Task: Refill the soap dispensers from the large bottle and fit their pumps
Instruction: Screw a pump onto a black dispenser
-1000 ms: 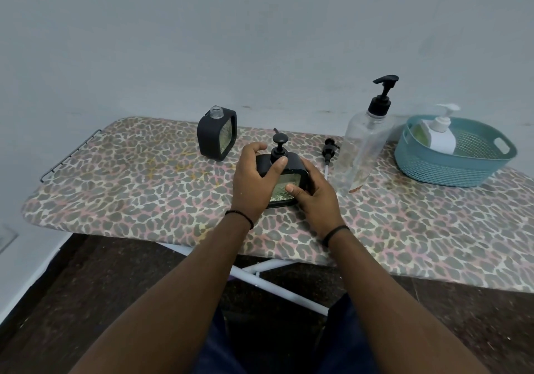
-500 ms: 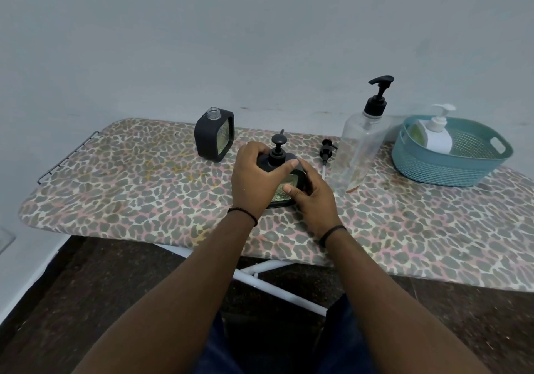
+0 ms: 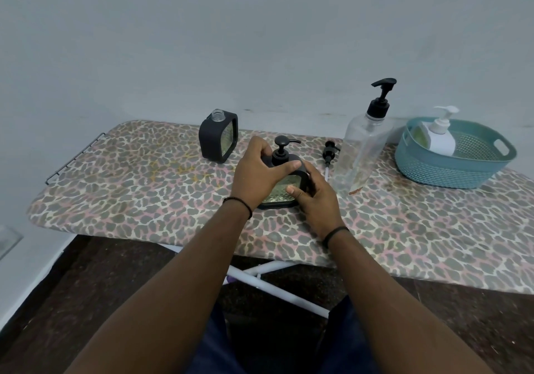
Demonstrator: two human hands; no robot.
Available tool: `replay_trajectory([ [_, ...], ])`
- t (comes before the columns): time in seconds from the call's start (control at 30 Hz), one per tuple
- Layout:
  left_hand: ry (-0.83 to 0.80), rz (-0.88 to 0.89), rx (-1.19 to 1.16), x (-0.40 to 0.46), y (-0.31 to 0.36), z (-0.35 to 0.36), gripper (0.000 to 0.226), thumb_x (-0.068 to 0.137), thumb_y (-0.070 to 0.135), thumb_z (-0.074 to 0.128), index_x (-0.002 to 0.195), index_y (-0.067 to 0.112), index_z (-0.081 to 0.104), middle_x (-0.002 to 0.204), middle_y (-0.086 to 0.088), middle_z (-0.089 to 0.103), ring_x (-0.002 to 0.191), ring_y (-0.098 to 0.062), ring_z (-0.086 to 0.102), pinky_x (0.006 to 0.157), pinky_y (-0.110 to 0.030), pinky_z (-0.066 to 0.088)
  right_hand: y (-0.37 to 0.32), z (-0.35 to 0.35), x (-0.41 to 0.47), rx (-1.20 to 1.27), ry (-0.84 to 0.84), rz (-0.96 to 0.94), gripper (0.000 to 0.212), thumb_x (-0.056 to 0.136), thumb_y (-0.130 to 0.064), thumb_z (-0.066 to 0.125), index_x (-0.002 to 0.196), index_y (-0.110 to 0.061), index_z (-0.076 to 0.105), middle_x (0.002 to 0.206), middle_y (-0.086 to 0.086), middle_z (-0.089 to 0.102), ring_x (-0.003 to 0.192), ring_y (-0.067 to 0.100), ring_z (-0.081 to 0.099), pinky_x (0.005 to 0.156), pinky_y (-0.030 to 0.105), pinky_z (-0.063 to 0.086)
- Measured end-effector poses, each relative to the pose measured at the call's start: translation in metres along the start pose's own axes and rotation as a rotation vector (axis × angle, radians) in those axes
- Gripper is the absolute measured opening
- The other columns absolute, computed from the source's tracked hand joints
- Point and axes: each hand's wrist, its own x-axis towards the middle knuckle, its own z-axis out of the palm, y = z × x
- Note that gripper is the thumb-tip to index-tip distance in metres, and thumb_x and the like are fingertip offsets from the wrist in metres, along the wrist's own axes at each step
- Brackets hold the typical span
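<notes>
Dispenser [image 3: 284,191] near the middle of the counter [image 3: 138,200], upright, pump [image 3: 281,149] seated in its neck, held between both hands as half a second ago; barely shifted. Left thumb now laid further across the top front edge, below the pump collar; pump spout now plainly in view, pointing right

Left hand [image 3: 255,177] curled over the upper left shoulder, fingers [image 3: 261,146] wrapped behind the top, narrow, pressed to the black casing. Right hand [image 3: 316,197] cupping the right side, thumb tip on the lower part of the green patterned face, other fingers [image 3: 310,171] bent round the right edge; closed on the body, not spread

Second dispenser [image 3: 218,139] further back and to the left, upright, neck open with no pump. Loose pump [image 3: 329,154] lying on the counter between the held dispenser and the large bottle [image 3: 361,154], tube toward the near edge. Large bottle clear, nearly empty, black pump on top, standing just left of a teal basket [image 3: 450,171]. White pump bottle [image 3: 440,138] leaning inside the basket

Black bands on both wrists
</notes>
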Motion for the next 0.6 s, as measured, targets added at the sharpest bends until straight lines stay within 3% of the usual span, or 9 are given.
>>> replay_trajectory([
  [0.07, 0.041, -0.002, -0.031, 0.001, 0.001, 0.002, 0.046, 0.075, 0.036, 0.085, 0.088, 0.015, 0.046, 0.082, 0.003, 0.049, 0.070, -0.012, 0.045, 0.067, -0.033, 0.046, -0.001, 0.000, -0.001, 0.004, -0.003, 0.000, 0.063, 0.090, -0.006, 0.071, 0.146, -0.023, 0.049, 0.129, -0.014, 0.063, 0.116, -0.005, 0.060, 0.094, 0.014, 0.048],
  [0.2, 0.083, -0.014, -0.172, -0.004, -0.004, 0.002, 0.033, 0.077, 0.023, 0.085, 0.093, 0.007, 0.061, 0.089, -0.003, 0.066, 0.082, -0.017, 0.064, 0.077, -0.030, 0.056, 0.000, 0.000, 0.000, 0.018, -0.006, 0.002, 0.063, 0.089, -0.006, 0.072, 0.144, -0.025, 0.050, 0.127, -0.011, 0.066, 0.116, 0.002, 0.063, 0.098, 0.023, 0.051],
  [0.33, 0.006, -0.017, -0.206, -0.003, -0.004, -0.002, 0.019, 0.085, 0.012, 0.077, 0.100, 0.003, 0.070, 0.093, -0.002, 0.070, 0.087, -0.011, 0.067, 0.079, -0.025, 0.054, -0.004, 0.000, -0.001, 0.020, 0.000, -0.011, 0.059, 0.089, -0.001, 0.070, 0.135, -0.034, 0.051, 0.117, -0.021, 0.067, 0.109, -0.003, 0.064, 0.089, 0.013, 0.049],
  [0.47, -0.070, 0.004, -0.140, -0.004, -0.003, -0.001, 0.032, 0.085, 0.042, 0.073, 0.106, 0.019, 0.071, 0.105, -0.002, 0.070, 0.098, -0.015, 0.067, 0.088, -0.035, 0.056, -0.003, 0.000, -0.002, 0.025, -0.001, -0.010, 0.059, 0.090, -0.004, 0.071, 0.138, -0.030, 0.052, 0.122, -0.018, 0.066, 0.112, -0.004, 0.062, 0.092, 0.014, 0.049],
  [0.53, -0.016, -0.018, -0.101, -0.006, -0.001, 0.003, 0.035, 0.078, 0.049, 0.077, 0.100, 0.023, 0.067, 0.097, 0.007, 0.068, 0.091, -0.007, 0.065, 0.083, -0.027, 0.054, -0.002, 0.000, -0.002, 0.004, -0.006, -0.013, 0.061, 0.090, -0.007, 0.071, 0.143, -0.028, 0.051, 0.126, -0.016, 0.065, 0.115, -0.002, 0.061, 0.096, 0.018, 0.049],
  [0.6, 0.090, -0.024, -0.045, -0.008, 0.004, 0.007, 0.037, 0.075, 0.043, 0.083, 0.095, 0.022, 0.060, 0.088, 0.014, 0.062, 0.080, 0.003, 0.059, 0.073, -0.016, 0.049, -0.002, 0.000, -0.002, -0.003, -0.006, -0.015, 0.061, 0.090, -0.009, 0.072, 0.143, -0.030, 0.051, 0.126, -0.016, 0.066, 0.116, 0.000, 0.061, 0.098, 0.023, 0.049],
])
